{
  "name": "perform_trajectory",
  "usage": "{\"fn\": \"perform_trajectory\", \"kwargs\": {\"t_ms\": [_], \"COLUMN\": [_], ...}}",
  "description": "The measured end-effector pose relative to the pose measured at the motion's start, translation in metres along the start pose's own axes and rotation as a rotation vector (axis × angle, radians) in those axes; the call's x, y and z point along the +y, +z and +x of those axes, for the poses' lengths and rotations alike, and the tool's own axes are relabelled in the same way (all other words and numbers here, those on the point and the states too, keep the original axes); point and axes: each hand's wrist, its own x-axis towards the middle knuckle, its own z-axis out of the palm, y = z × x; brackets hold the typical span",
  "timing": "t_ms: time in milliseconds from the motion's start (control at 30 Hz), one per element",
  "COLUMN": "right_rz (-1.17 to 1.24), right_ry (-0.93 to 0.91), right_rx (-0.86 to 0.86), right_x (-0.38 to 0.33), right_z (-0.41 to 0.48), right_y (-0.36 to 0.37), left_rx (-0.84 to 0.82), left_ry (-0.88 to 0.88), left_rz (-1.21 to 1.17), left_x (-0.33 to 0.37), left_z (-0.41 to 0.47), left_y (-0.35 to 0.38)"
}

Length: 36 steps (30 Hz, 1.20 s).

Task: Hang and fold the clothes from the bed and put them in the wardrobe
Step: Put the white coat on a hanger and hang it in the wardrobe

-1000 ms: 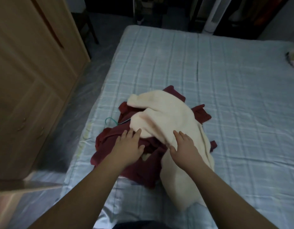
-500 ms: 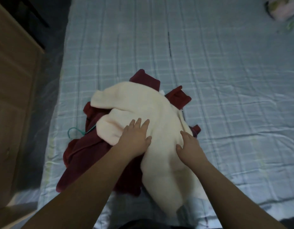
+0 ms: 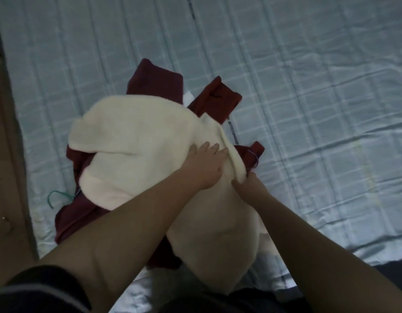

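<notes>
A cream fleece garment point(image 3: 136, 141) lies bunched over a dark red garment point(image 3: 159, 80) on the pale blue checked bed point(image 3: 308, 86). My left hand point(image 3: 204, 166) rests flat on the cream garment's right part, fingers together. My right hand point(image 3: 249, 187) pinches the cream garment's right edge, fingertips tucked under the fold. A green hanger hook point(image 3: 57, 196) sticks out from under the red cloth at the left. More red cloth point(image 3: 255, 152) shows beyond my right hand.
The wooden wardrobe front point(image 3: 6, 177) runs along the left edge, close to the bed's side. The bed sheet stretches far and right of the pile. A dark strip of floor point(image 3: 394, 265) shows at the lower right.
My view has dropped closer to the pile. My left hand slid right across the cream garment, and my right hand closed its fingers on that garment's right edge.
</notes>
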Motion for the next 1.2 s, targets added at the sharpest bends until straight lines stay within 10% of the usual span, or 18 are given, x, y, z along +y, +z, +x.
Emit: {"fn": "perform_trajectory", "kwargs": {"t_ms": [333, 767, 1200], "right_rz": [0.128, 0.255, -0.132], "right_ry": [-0.03, -0.516, -0.95], "right_rx": [-0.269, 0.282, 0.611], "right_x": [0.025, -0.012, -0.061], "right_z": [-0.001, -0.124, -0.347], "right_y": [-0.004, -0.037, -0.107], "left_rx": [-0.092, 0.369, 0.817], "left_ry": [-0.051, -0.005, 0.117], "left_rz": [0.033, -0.231, -0.075], "left_x": [-0.003, 0.024, 0.027], "left_z": [-0.013, -0.107, -0.283], "left_y": [0.029, -0.063, -0.18]}}
